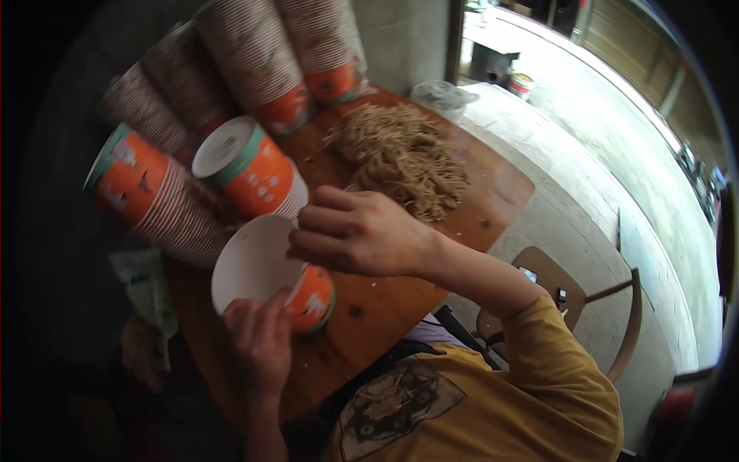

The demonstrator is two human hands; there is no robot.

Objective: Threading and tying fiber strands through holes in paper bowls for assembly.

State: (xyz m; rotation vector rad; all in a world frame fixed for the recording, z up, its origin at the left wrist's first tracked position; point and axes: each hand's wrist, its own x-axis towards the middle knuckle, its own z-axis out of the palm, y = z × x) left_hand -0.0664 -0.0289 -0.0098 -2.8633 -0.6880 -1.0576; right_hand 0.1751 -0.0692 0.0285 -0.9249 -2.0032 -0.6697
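Observation:
An orange paper tub point(312, 299) with a white inside and a green band is tipped over on the wooden table, its mouth toward the left. My left hand point(262, 335) grips its near rim, fingers closed on the wall. Just above the tub's far rim is my right hand point(358, 235), its fingers curled into a pinch; what they hold, if anything, is hidden. A heap of thin tan cord-like strands point(404, 158) lies beyond my right hand. Next to the tub stands a short stack of similar tubs point(254, 173), bottoms up.
Tall nested stacks of tubs point(250, 58) in clear wrap fill the table's point(493, 189) back left; another stack point(154, 189) leans at left. A clear plastic container point(443, 100) is past the far edge. A chair point(539, 277) with small items stands at right, a green-white packet point(146, 281) at left.

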